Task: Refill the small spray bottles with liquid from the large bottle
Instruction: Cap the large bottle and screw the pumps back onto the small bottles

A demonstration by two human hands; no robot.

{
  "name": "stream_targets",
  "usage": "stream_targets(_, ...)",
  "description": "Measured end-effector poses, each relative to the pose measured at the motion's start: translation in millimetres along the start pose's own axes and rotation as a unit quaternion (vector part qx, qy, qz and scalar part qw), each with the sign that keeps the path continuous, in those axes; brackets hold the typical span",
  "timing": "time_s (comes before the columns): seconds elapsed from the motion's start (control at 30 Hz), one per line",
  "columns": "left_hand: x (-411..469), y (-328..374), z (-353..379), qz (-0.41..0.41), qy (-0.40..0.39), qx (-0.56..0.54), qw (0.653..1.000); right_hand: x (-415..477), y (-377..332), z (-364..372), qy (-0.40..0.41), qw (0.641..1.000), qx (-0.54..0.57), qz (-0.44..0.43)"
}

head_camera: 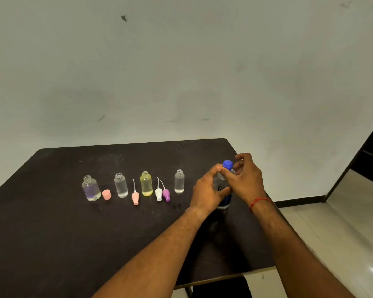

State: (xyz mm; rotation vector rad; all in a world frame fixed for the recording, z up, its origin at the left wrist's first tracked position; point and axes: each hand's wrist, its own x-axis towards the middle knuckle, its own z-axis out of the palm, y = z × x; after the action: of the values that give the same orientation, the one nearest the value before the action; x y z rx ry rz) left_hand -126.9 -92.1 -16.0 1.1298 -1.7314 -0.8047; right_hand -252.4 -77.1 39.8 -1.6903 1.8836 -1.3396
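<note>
Large bottle point(224, 200) stands upright toward the right side of the table point(52, 233), blue cap point(227, 164) in place. Left hand point(206, 190) is wrapped round its body. Right hand point(249, 179) curls just beside the cap; whether it grips cannot be told. Four small spray bottles point(121, 186) stand in a row to the left, necks open, with spray heads point(158, 194) and a pink cap point(106, 194) lying between them. Assessment: opening done; uncapping, pouring and reclosing appear outstanding.

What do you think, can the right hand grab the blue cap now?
Probably yes. The right hand hovers beside the blue cap with nothing between them, and the left hand grips the large bottle lower down.
</note>
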Motion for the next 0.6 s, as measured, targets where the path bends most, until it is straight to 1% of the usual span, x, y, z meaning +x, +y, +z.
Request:
stream_targets(0.1,-0.9,0.4,-1.3,0.005,0.000,-0.007,1.000,0.2,2.2,0.7,-0.032,0.995,0.088,-0.035)
stream_targets(0.13,-1.7,1.4,-1.9,0.008,0.000,-0.007,1.000,-0.6,2.7,2.0,-0.040,0.993,0.098,-0.045)
stream_targets(0.2,-1.9,1.4,-2.1,0.009,0.000,-0.006,1.000,-1.9,3.5,6.0,-0.030,0.993,0.108,-0.043)
stream_targets(0.27,-1.1,1.0,-2.3,0.008,0.001,-0.003,1.000,-1.7,1.4,8.9,-0.001,0.994,0.109,-0.028)
stream_targets(0.33,-0.5,0.8,-2.0,0.008,0.000,-0.002,1.000,0.1,-0.7,9.8,0.026,0.996,0.081,-0.032)
stream_targets(0.43,-0.1,-0.2,-1.1,0.001,-0.003,-0.001,1.000,1.7,-3.4,10.0,0.048,0.997,0.065,-0.013)
stream_targets(0.53,-0.2,0.5,-1.1,-0.001,-0.002,0.004,1.000,2.1,-4.4,10.0,0.045,0.997,0.062,0.013)
stream_targets(0.6,-0.6,1.6,-0.9,-0.004,-0.002,0.007,1.000,0.8,-2.1,8.6,0.022,0.997,0.069,0.000)
